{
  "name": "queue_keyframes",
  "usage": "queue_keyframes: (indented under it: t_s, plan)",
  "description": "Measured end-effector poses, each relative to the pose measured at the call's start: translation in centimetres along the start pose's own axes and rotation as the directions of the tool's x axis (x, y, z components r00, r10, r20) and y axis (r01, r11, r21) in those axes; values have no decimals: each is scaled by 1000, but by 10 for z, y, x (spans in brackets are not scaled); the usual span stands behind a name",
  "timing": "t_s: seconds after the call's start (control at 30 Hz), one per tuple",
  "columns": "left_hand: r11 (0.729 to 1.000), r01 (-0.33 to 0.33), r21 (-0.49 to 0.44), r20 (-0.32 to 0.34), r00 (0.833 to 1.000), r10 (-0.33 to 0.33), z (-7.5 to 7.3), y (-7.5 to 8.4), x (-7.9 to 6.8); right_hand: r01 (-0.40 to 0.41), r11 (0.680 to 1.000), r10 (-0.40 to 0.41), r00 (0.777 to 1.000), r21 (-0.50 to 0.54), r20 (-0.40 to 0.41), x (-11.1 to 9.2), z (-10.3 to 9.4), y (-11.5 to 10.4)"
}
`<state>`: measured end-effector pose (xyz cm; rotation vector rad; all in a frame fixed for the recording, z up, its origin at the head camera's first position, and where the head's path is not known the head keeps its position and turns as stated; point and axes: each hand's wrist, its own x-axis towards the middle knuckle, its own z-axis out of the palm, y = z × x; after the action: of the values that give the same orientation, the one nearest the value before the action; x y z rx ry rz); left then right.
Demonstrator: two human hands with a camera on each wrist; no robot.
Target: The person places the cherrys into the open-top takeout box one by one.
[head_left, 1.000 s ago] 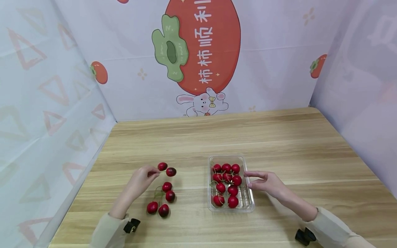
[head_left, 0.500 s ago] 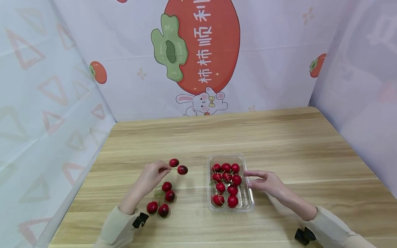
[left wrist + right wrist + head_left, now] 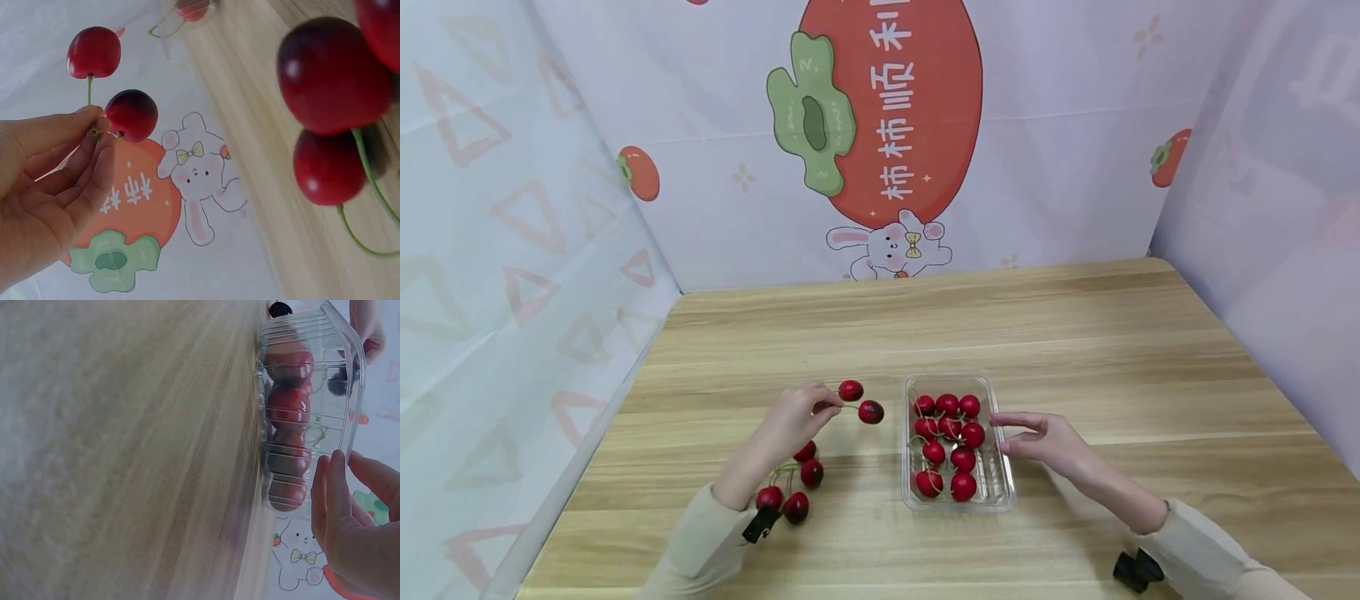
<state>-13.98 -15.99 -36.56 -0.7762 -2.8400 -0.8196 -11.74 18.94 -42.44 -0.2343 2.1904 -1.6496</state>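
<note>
My left hand (image 3: 796, 418) pinches the thin green stems of two cherries, one red cherry (image 3: 850, 390) and one darker cherry (image 3: 871, 412), and holds them above the table left of a clear plastic box (image 3: 994, 492). Close up in the left wrist view, the stems sit between thumb and fingertips, with both fruits clear of the hand. Rows of red cherries (image 3: 963, 458) lie inside the box. At its right side, my right hand (image 3: 1048, 440) holds the rim lightly between thumb and fingers; in the right wrist view the fingertips (image 3: 337, 459) meet the upper wall.
Several more cherries (image 3: 796, 507) with stems lie on the wooden table (image 3: 1037, 333), partly hidden under my left forearm. Printed cloth (image 3: 1060, 167) encloses the table at the back and sides. A small black device (image 3: 762, 525) sits at the left cuff.
My left hand has moved right, carrying the two cherries by their stems towards the box. The right hand and the box have stayed in place.
</note>
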Motion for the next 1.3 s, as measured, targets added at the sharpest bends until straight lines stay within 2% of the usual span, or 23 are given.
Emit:
queue_keyframes:
  t_s: [0.4,0.53,0.73,1.07,1.3]
  plan:
    - [999,-49,-19,51,997,50,8,20,14,4,1000,-4,1000,3,3,-1,-1,-1]
    - [995,-98,-24,67,993,99,10,25,19,6,1000,-6,1000,-2,0,0,-1,-1]
    - [983,-180,-23,103,978,182,15,33,25,-1,1000,1,1000,4,-3,0,-1,-1]
    - [966,-259,-21,130,957,260,23,46,34,0,1000,0,1000,8,3,0,-1,-1]
    - [947,-319,-22,158,935,319,32,54,39,3,1000,-3,1000,8,4,1,-1,-1]
